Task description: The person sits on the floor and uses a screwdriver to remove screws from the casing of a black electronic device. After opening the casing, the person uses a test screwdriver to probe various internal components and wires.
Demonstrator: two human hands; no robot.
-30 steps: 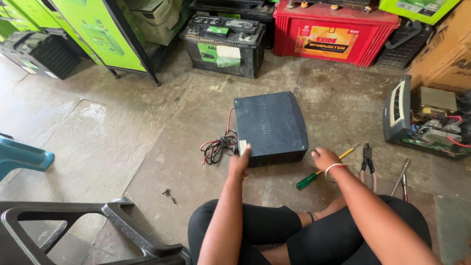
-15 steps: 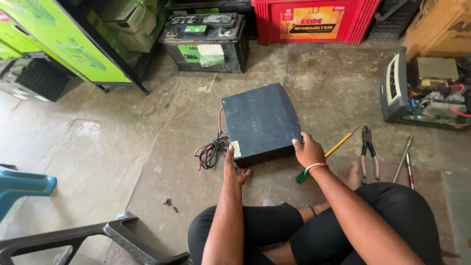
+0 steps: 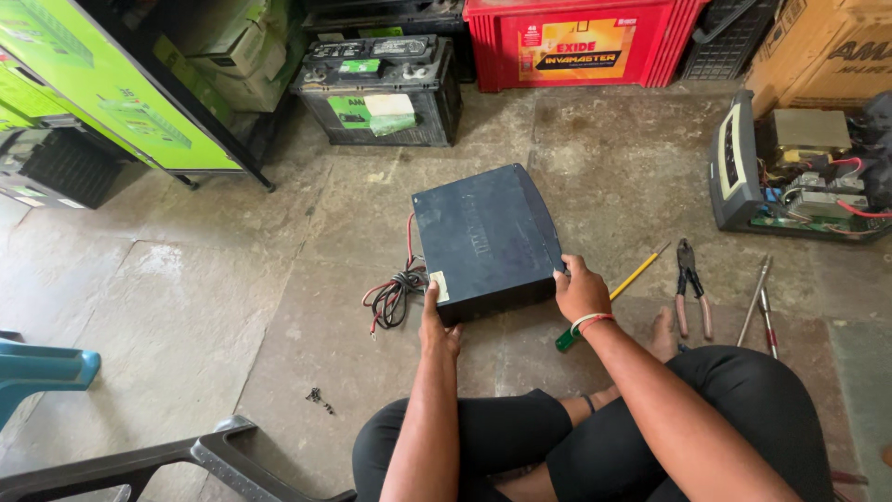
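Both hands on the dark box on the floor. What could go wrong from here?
1. The wire bundle lies against the dark box by the left hand; shifting the box may drag or pinch it.
2. The screwdriver sits close beside the right hand and could get knocked or pinned under the box.

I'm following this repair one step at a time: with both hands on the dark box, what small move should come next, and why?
Probably a short slide or turn of the dark box toward the knees. The left hand and right hand grip its two near corners, it lies flat on the concrete floor, and the wire bundle lies close by its left side, so moving slowly should avoid dragging the wires.
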